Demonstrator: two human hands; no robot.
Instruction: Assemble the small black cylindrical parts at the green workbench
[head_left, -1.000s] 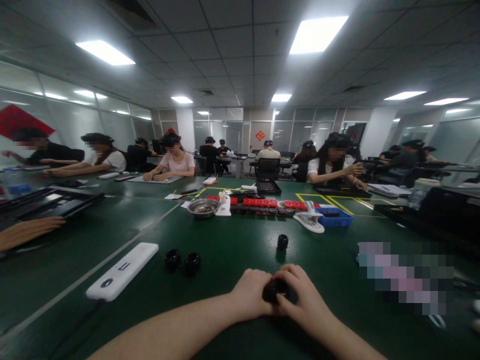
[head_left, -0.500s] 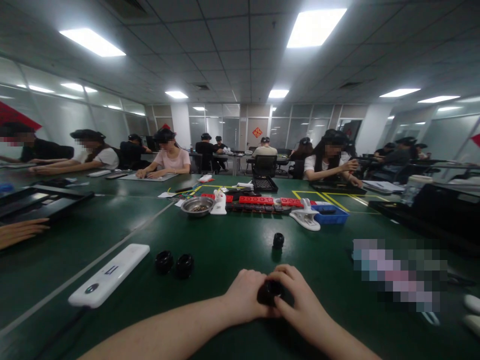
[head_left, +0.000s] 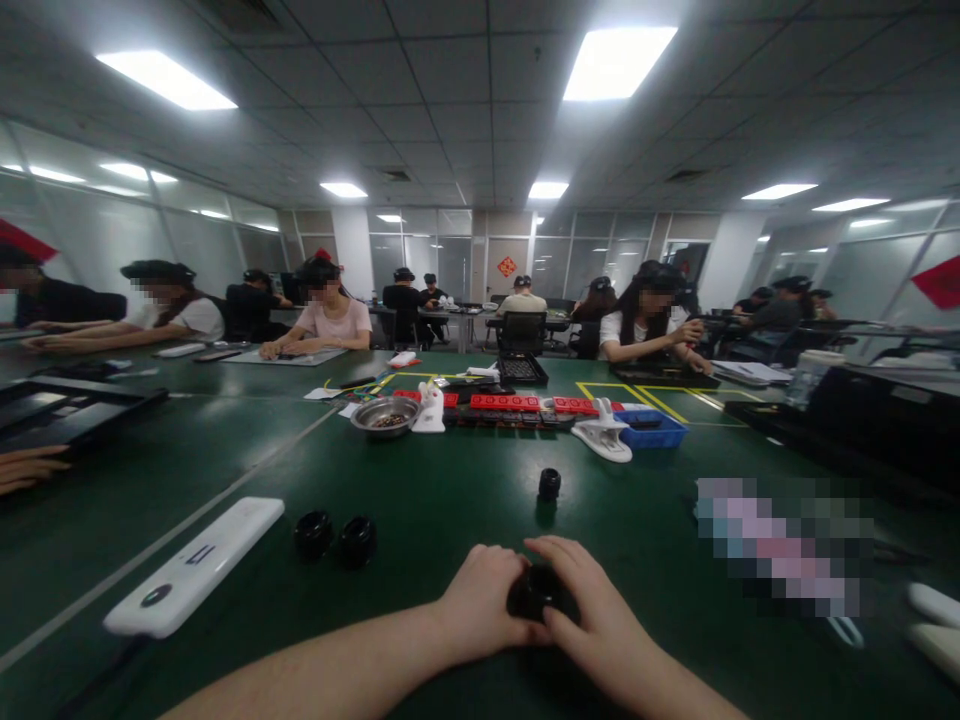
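Both of my hands meet low in the middle of the head view, just above the green table (head_left: 465, 490). My left hand (head_left: 480, 600) and my right hand (head_left: 592, 610) are both closed around a small black round part (head_left: 534, 590) held between them. Only the top of that part shows between my fingers. Two more black round parts (head_left: 335, 536) lie on the table to the left of my hands. A smaller black cylinder (head_left: 549, 484) stands a little beyond them.
A white flat device (head_left: 195, 565) lies at the left. Farther back are a metal bowl (head_left: 385, 415), red blocks (head_left: 525, 403), a white clip (head_left: 601, 437) and a blue tray (head_left: 651, 430). Another person's hand (head_left: 26, 467) rests at the left edge. Several people sit around the tables.
My hands stay closed on the black part. The camera has turned slightly, so the table items sit a little further left in view.
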